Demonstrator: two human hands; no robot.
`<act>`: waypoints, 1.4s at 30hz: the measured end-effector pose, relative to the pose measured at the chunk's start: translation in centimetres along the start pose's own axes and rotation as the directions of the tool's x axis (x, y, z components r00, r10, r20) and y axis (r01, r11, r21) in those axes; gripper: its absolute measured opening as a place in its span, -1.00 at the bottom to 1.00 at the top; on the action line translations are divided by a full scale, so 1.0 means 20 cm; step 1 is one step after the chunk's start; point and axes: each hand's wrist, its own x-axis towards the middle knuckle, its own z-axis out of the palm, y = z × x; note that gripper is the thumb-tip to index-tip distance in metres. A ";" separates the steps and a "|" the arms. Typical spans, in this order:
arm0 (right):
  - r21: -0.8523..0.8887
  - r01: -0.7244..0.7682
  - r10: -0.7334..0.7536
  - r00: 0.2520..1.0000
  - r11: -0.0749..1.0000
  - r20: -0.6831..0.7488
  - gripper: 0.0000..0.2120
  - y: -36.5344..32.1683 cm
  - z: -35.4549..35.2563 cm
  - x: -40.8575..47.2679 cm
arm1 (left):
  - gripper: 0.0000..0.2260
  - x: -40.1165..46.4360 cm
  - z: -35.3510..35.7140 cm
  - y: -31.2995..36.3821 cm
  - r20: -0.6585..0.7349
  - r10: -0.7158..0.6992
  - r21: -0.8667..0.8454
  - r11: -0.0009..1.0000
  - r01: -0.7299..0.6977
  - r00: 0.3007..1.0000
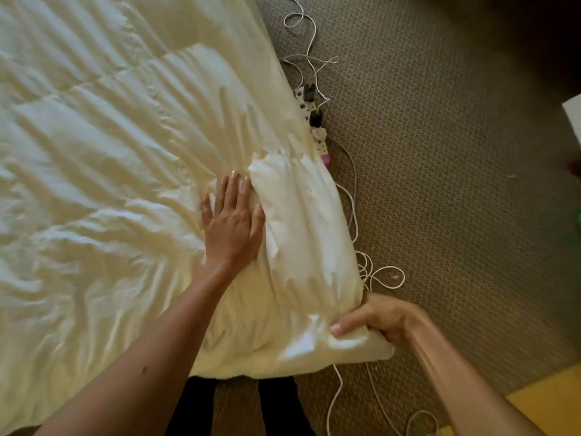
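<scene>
A cream-white duvet (pixel 103 158) lies spread and wrinkled over the left and middle of the head view. Along its right edge a thick fold (pixel 301 221) bulges up. My left hand (pixel 232 221) lies flat on the duvet with straight fingers, pressing beside that fold. My right hand (pixel 377 319) grips the near right corner (pixel 352 344) of the duvet, thumb on top and fingers curled under the fabric. The hand is blurred.
Brown patterned carpet (pixel 456 184) covers the floor to the right. A white power strip (pixel 316 124) with plugs lies along the duvet's edge, with white cables (pixel 377 275) looping across the carpet. A yellow surface (pixel 547 404) shows at bottom right. My dark-clad legs (pixel 276 407) stand below the duvet.
</scene>
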 end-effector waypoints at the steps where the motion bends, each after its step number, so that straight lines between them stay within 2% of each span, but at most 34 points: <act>1: 0.022 0.007 -0.007 1.000 1.000 0.009 -0.64 0.00 0.04 0.00 | -0.39 -0.01 -0.01 0.00 -0.004 0.002 -0.043 0.999 -0.002 1.000; 3: 0.101 -0.016 0.018 1.000 0.995 -0.012 -0.78 0.07 0.10 0.04 | -0.39 -0.05 -0.02 -0.03 -0.022 0.001 -0.104 0.995 -0.003 1.000; 4: 0.073 -0.051 0.058 0.993 0.996 -0.104 -0.80 0.13 0.11 0.09 | -0.39 -0.07 -0.02 -0.05 -0.018 0.012 -0.088 0.996 -0.014 1.000; 6: 0.017 -0.085 0.086 0.940 0.996 -0.331 -0.64 0.23 0.11 0.22 | -0.39 -0.15 -0.02 -0.11 0.019 0.034 -0.010 0.999 -0.034 0.999; 8: -0.065 -0.081 0.046 0.904 0.995 -0.426 -0.70 0.21 0.10 0.31 | -0.40 -0.21 -0.01 -0.17 0.041 0.033 0.049 0.998 -0.035 0.999; 9: -0.100 -0.079 0.028 0.900 0.992 -0.436 -0.73 0.17 0.08 0.33 | -0.40 -0.23 -0.01 -0.18 0.057 0.036 0.067 0.997 -0.040 0.998; 10: -0.062 -0.072 0.041 0.914 0.995 -0.405 -0.68 0.13 0.05 0.34 | -0.40 -0.25 -0.01 -0.18 0.072 0.042 0.076 0.996 -0.047 0.997; 13: 0.189 0.070 -0.008 0.950 0.979 -0.312 -0.30 0.03 -0.03 0.28 | -0.39 -0.27 -0.02 -0.17 0.088 0.055 0.065 0.996 -0.061 0.995; 14: 0.224 0.118 -0.048 0.954 0.967 -0.296 -0.28 0.03 -0.05 0.25 | -0.38 -0.28 -0.02 -0.17 0.068 0.017 0.052 0.998 -0.021 0.998; 16: 0.259 0.182 -0.082 0.932 0.949 -0.354 -0.40 0.08 -0.08 0.22 | -0.37 -0.34 -0.02 -0.21 -0.011 -0.178 0.021 0.984 0.178 0.984; 17: 0.248 0.197 -0.079 0.904 0.948 -0.420 -0.43 0.11 -0.08 0.21 | -0.38 -0.38 -0.01 -0.23 -0.051 -0.299 0.000 0.954 0.300 0.953; 19: 0.078 0.154 -0.084 0.823 0.985 -0.562 -0.49 0.16 -0.06 0.23 | -0.52 -0.44 0.01 -0.24 -0.103 -0.446 -0.006 0.894 0.448 0.889; 20: -0.019 0.109 -0.098 0.788 0.994 -0.608 -0.61 0.18 -0.06 0.26 | -0.63 -0.44 0.03 -0.22 -0.117 -0.467 0.013 0.882 0.471 0.877; 22: -0.119 0.081 -0.140 0.730 0.990 -0.669 -0.88 0.15 0.00 0.32 | -0.78 -0.38 0.02 -0.19 -0.108 -0.487 0.037 0.869 0.493 0.867; 23: -0.139 0.094 -0.165 0.698 0.986 -0.697 -0.95 0.12 0.03 0.35 | -0.81 -0.34 0.01 -0.18 -0.100 -0.488 0.036 0.869 0.494 0.867; 26: -0.116 0.171 -0.199 0.618 0.978 -0.761 -0.89 0.15 0.07 0.39 | -0.90 -0.35 -0.05 -0.22 -0.172 -0.455 -0.092 0.890 0.446 0.874; 28: -0.075 0.223 -0.201 0.620 0.972 -0.758 -0.91 0.29 0.04 0.34 | -0.92 -0.44 -0.09 -0.28 -0.228 -0.436 -0.226 0.893 0.388 0.871; 29: -0.050 0.221 -0.183 0.637 0.974 -0.748 -0.90 0.36 0.01 0.31 | -0.91 -0.49 -0.10 -0.32 -0.235 -0.420 -0.242 0.899 0.366 0.877; 32: -0.090 0.162 -0.175 0.655 0.983 -0.735 -0.86 0.42 -0.05 0.27 | -0.91 -0.59 -0.12 -0.43 -0.184 -0.351 -0.227 0.924 0.308 0.918; 36: -0.169 0.160 -0.232 0.607 0.973 -0.761 -0.87 0.40 -0.07 0.26 | -0.88 -0.79 -0.10 -0.46 -0.111 -0.347 -0.238 0.919 0.314 0.931; 38: -0.188 0.105 -0.213 0.597 0.977 -0.773 -0.80 0.46 -0.03 0.26 | -0.84 -0.95 -0.08 -0.46 -0.038 -0.464 -0.336 0.840 0.426 0.885; 39: -0.161 0.102 -0.189 0.604 0.982 -0.775 -0.72 0.49 0.00 0.26 | -0.79 -1.03 -0.06 -0.45 0.043 -0.570 -0.406 0.741 0.536 0.821; 41: -0.022 0.172 -0.136 0.686 0.985 -0.715 -0.51 0.50 0.11 0.27 | -0.69 -1.13 0.00 -0.44 0.292 -0.729 -0.546 0.405 0.734 0.619; 42: 0.027 0.212 -0.141 0.736 0.977 -0.662 -0.42 0.50 0.18 0.27 | -0.66 -1.16 0.04 -0.45 0.453 -0.726 -0.595 0.186 0.782 0.518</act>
